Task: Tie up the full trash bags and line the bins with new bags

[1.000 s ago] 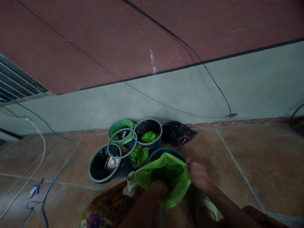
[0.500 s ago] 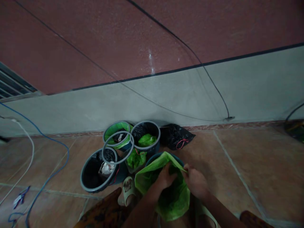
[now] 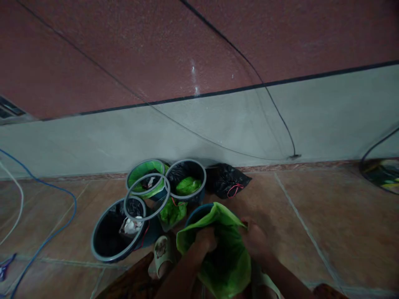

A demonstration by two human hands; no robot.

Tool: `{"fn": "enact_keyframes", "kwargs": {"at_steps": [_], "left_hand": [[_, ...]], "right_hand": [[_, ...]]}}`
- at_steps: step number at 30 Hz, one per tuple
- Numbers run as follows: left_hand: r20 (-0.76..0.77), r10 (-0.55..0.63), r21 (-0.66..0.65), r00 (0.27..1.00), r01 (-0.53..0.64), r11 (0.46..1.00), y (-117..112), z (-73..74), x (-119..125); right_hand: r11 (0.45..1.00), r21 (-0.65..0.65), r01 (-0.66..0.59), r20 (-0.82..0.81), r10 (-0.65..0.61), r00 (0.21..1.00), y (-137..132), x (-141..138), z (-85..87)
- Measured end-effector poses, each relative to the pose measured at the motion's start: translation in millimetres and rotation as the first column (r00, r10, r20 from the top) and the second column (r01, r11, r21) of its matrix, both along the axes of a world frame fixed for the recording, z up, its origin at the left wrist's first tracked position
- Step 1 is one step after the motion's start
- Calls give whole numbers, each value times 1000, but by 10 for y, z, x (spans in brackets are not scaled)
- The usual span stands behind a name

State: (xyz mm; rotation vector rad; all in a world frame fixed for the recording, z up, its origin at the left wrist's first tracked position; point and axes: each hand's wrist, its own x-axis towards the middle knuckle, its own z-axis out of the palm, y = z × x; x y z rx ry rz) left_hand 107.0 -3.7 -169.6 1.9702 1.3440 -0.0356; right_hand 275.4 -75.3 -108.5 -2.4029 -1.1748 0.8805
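Observation:
A light-green plastic bag (image 3: 229, 265) gapes open between my knees, over a dark blue bucket (image 3: 195, 214) whose rim shows behind it. My left hand (image 3: 206, 238) is down inside the bag's mouth; its fingers point away into shadow and are hidden. My right hand (image 3: 254, 236) is closed on the right edge of the bag's mouth, pinching the plastic between thumb and fingers. The bottom of the bag is too dark to make out.
To the left stand three lined bins: a front bin (image 3: 116, 251), a green-lined bin (image 3: 132, 176) and a black-lined bin (image 3: 202, 174). A loose grey ring (image 3: 168, 189) leans on them. A tied black bag (image 3: 222, 176) lies by the wall. A blue cable (image 3: 67, 220) crosses the floor.
My left hand has moved down and slightly left, deeper into the green bag. My right hand keeps its hold on the edge. The view has shifted a little.

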Motion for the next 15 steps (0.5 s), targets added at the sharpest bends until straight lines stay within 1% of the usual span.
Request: {"fn": "enact_keyframes", "kwargs": {"at_steps": [2,3,5,7,9,10,11,12,15], "left_hand": [[-21,-27,33,999,28,999,-5,112,44],[-16,-21,76,1000,22,997,-4,171,59],[17,29,214,999,-32,976,18,279,64],[26,102,375,994,-104,921,72,355,30],[-5,171,480,985,-148,865,156,393,-34],[-31,204,503,978,-161,849,208,400,-70],[-59,225,507,972,-165,846,264,404,-104],[-88,230,494,969,-158,855,323,405,-134],[-153,184,373,971,-116,921,502,400,-191]], "right_hand": [[1000,-15,-15,-10,15,1000,-3,-15,-19],[999,-24,-30,-12,30,999,-7,-19,-30],[998,-30,-51,-3,50,999,-20,-18,-50],[998,-38,-58,10,59,998,-35,-8,-62],[995,-63,-73,39,75,996,-49,3,-63],[993,-82,-85,57,90,994,-54,9,-61],[990,-97,-99,75,106,992,-58,13,-61],[988,-104,-111,92,121,988,-61,17,-63],[989,-88,-118,114,128,985,-64,33,-100]]}}
